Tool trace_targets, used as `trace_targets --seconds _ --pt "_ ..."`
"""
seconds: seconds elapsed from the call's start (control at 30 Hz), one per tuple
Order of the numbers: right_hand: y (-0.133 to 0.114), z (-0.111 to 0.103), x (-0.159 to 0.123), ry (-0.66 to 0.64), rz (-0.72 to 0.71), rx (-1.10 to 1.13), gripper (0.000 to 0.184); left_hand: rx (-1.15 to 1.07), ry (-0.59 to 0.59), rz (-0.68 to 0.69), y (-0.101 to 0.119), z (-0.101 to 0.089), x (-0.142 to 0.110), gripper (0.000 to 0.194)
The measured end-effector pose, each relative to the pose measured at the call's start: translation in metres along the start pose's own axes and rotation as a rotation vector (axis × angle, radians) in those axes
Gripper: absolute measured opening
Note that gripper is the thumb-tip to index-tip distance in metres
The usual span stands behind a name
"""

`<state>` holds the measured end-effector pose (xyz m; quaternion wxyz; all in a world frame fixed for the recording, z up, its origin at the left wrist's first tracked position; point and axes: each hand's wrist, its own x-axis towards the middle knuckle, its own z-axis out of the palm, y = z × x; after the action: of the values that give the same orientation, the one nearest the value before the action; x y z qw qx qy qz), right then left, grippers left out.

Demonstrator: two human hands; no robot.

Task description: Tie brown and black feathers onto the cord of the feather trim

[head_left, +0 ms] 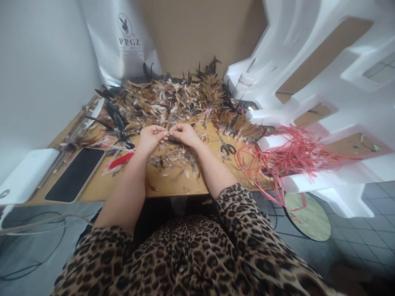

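The feather pile (pixel 157 98), brown, black and white, spreads across the back of the tan table (pixel 197 187), and the person's two bare hands work at its near side. The left hand (pixel 153 137) and right hand (pixel 183 133) meet there, thumb and fingers of each pinched closed; whatever sits between the fingertips is too small to tell. Loose feathers (pixel 175 160) lie just below the hands. Behind the pile's left part stands a silvery-white bag (pixel 129 61), printed with a rabbit-head emblem in an oval and "PPGZ"; the finer print is unreadable, and its inside is hidden. Right of the pile, a white foam packing piece (pixel 333 181) with cut-out recesses carries a tangle of red ribbon (pixel 293 152), some strands trailing past the table's front edge. Black-handled scissors (pixel 227 148) rest near the pile's front right. To its front left are a red strip (pixel 121 160), a dark-screened phone (pixel 75 174) and, farther left, a white power bank (pixel 27 174) with a round grey logo, a cable at its near end. Both forearms cross the table's front edge, with tan surface showing between them in front of the pile, and more around the scissors.
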<state>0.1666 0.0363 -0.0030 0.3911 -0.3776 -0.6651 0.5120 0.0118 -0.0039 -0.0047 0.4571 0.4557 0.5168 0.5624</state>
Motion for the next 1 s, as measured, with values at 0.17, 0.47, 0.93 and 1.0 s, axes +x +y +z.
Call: trace_targets --seconds 0.17,0.47,0.93,1.0 --pt "0.0 -0.005 0.003 0.133 0.018 0.219 0.028 -0.324 -0.004 -0.175 0.004 -0.004 0.001 0.014" --pt "-0.009 0.002 -0.003 -0.021 -0.079 0.334 0.034 -0.565 -0.203 -0.366 0.003 -0.009 0.003 0.011" --pt "-0.006 0.002 -0.003 0.057 -0.012 0.184 0.035 -0.367 -0.151 -0.257 0.006 -0.004 -0.004 0.014" --pt "-0.006 0.002 -0.004 0.059 -0.004 0.175 0.033 -0.313 -0.17 -0.251 0.005 -0.004 -0.005 0.017"
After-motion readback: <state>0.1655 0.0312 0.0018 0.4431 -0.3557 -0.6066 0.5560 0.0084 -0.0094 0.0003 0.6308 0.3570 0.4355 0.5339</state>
